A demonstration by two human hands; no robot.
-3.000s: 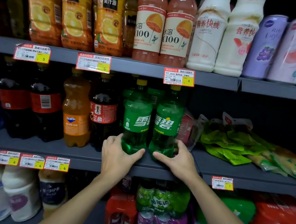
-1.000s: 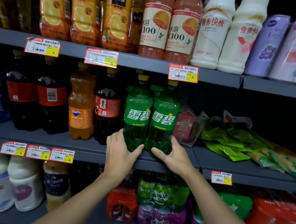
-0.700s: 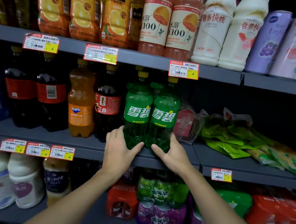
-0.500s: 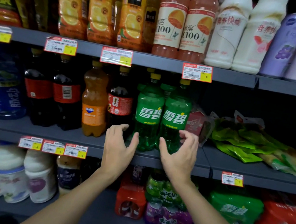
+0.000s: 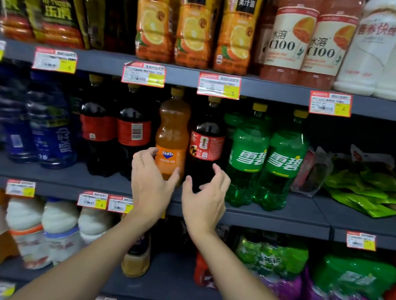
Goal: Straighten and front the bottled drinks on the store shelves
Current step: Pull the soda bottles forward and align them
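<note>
- Plainly, the left hand was wrapped about the lower part of the Fanta bottle. Its fingers curled on the bottle's nine o'clock side by the label, and its thumb lay against the three o'clock side near the base.
- The right hand hung in front of the foot of the dark cola bottle, fingers spread and loosely curled, holding nothing. Whether a fingertip touched that bottle could not be told.
- The Fanta bottle stood upright on the middle shelf, label facing out. The dark cola bottle stood just beside it at three o'clock, also upright and label-forward.
- At three o'clock of that cola stood two green Sprite bottles, side by side and touching, labels to the front, near the shelf's edge.
- At nine o'clock of the Fanta bottle stood two more cola bottles, the one nearer the Fanta bottle showing its barcode. Beyond them were blue bottles, blurred.
- At twelve o'clock, on the shelf above, orange juice bottles, pink C100 bottles and white bottles stood in a row.
- Price tags hung along the shelf edges.
- At three o'clock of the Sprite bottles, green packets lay flat on the next section.
- At six o'clock, on the lower shelf, milk bottles and green multi-packs showed, blurred.
</note>
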